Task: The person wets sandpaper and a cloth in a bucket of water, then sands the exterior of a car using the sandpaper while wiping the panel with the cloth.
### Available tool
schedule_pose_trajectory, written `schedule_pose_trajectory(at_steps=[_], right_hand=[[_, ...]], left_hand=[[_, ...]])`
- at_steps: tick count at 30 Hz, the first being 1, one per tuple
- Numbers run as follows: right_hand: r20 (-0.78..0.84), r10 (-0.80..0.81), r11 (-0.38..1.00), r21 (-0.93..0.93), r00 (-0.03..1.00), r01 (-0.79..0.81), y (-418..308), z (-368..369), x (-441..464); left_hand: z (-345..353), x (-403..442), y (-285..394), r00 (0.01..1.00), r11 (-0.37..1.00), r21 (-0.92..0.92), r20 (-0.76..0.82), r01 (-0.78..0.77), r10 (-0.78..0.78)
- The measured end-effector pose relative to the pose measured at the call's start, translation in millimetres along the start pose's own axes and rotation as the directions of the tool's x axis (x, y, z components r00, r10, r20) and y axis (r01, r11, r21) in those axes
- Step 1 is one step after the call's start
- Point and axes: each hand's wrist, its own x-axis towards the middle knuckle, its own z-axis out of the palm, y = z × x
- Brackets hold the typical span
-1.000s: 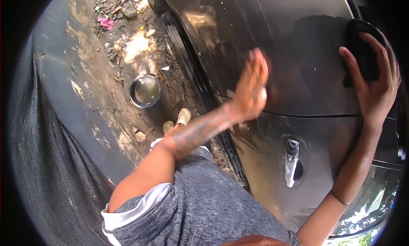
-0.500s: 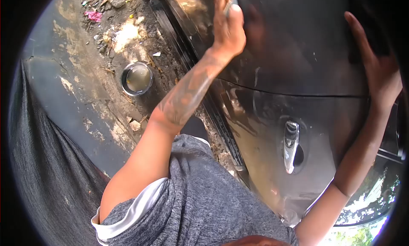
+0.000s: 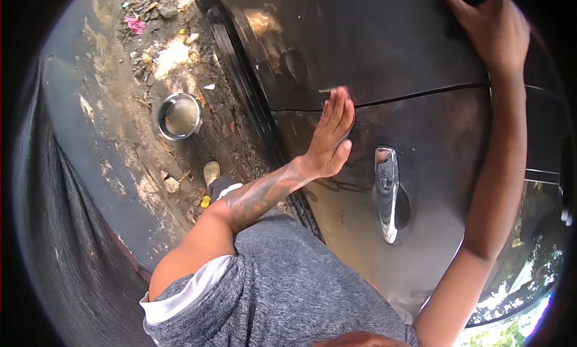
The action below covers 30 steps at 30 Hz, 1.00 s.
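Note:
My left hand (image 3: 329,136) lies flat against the dark car door (image 3: 415,121), just below the gap between two door panels. Its fingers are stretched out, and a thin grey sheet (image 3: 344,134) is pressed beneath them; only its edge shows. To the right of this hand is a chrome door handle (image 3: 387,194). My right hand (image 3: 496,34) rests higher up on the car at the top right. Its thumb is spread away from the fingers, whose tips the frame edge cuts off. Nothing is visibly held in it.
A round bowl (image 3: 180,117) of cloudy liquid stands on the dirt at left, among stones and a pink scrap (image 3: 134,25). A black sill strip (image 3: 249,88) runs along the car's lower edge. Dark mesh cloth (image 3: 72,245) hangs at far left.
My left hand has moved down the door panels, from near the top edge to just below the panel gap. My right hand appears further up and left, and the view has shifted.

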Motion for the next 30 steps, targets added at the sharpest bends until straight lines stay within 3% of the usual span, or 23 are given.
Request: schedule_pose_trajectory(at_steps=[3,7,8,12,13,14,15,16,17,18,21,23,25,26,28,29,30], right_hand=[[-0.048,0.012,0.998,0.067,0.999,-0.009,0.2,-0.8,1.2],[-0.068,0.022,0.993,0.121,0.997,-0.014,-4.6,-1.5,0.7],[-0.039,0.050,0.987,0.156,0.998,-0.043,-6.0,-2.1,1.9],[-0.086,0.054,0.991,0.128,0.995,-0.043,-6.3,4.0,1.7],[-0.081,0.046,0.991,0.133,0.996,-0.035,19.1,36.6,-4.4],[-0.050,0.121,0.760,0.647,0.991,-0.060,58.8,88.1,-9.2],[0.019,0.164,0.289,0.955,0.986,-0.067,80.2,114.4,-7.3],[-0.001,0.114,0.604,0.794,0.993,-0.068,51.0,73.7,-5.1],[-0.022,0.063,0.873,0.485,0.998,-0.045,19.6,30.8,-1.7],[-0.043,0.013,0.988,0.154,0.999,-0.006,-11.7,-12.0,1.7],[-0.094,0.050,0.977,0.210,0.994,-0.029,-14.4,-3.0,0.2],[-0.116,0.052,0.964,0.266,0.992,-0.019,-2.4,8.8,0.8],[-0.030,-0.109,0.993,-0.038,0.994,0.108,27.7,25.6,8.2],[-0.038,-0.119,0.993,-0.023,0.992,0.118,34.8,30.9,10.4],[0.053,-0.065,0.998,0.010,0.996,0.065,38.4,35.6,7.6],[0.131,-0.013,0.998,-0.056,0.991,0.020,34.3,32.8,7.1],[0.170,0.017,0.998,-0.070,0.985,-0.005,40.4,39.2,7.3]], left_hand=[[-36.1,92.3,-1.4,0.998,0.997,0.058,0.042,-0.044,0.041],[-13.9,34.4,13.5,1.000,1.000,0.008,-0.007,0.013,-0.013],[-8.6,8.7,9.7,0.998,0.992,-0.109,0.015,0.058,-0.056],[-39.2,92.2,-24.7,0.944,0.971,-0.084,-0.229,0.223,-0.236],[-33.7,100.5,-22.5,0.930,0.974,-0.041,-0.293,0.221,-0.223],[-26.6,90.7,-3.5,0.936,0.977,-0.030,-0.283,0.211,-0.210],[-15.3,64.7,16.0,0.968,0.992,-0.011,-0.215,0.128,-0.128],[-4.8,38.6,28.5,0.990,0.999,0.003,-0.138,0.037,-0.036],[0.9,29.9,33.1,0.995,0.997,-0.039,-0.079,0.062,-0.065],[-3.5,45.0,32.5,0.994,0.997,-0.048,-0.085,0.058,-0.062],[-34.8,116.5,20.8,0.999,1.000,0.015,-0.036,0.020,-0.020],[-18.6,79.4,34.4,0.998,1.000,0.007,-0.054,0.030,-0.030],[-2.9,30.2,33.1,0.999,0.999,-0.028,-0.021,0.043,-0.043],[-10.1,40.3,28.5,0.998,0.999,-0.016,-0.034,0.051,-0.052],[-23.3,73.4,10.7,0.960,0.983,-0.083,-0.216,0.161,-0.176],[-27.4,91.4,6.2,0.907,0.951,-0.088,-0.287,0.295,-0.308],[-14.1,96.2,3.7,0.877,0.954,-0.008,-0.391,0.299,-0.279]])
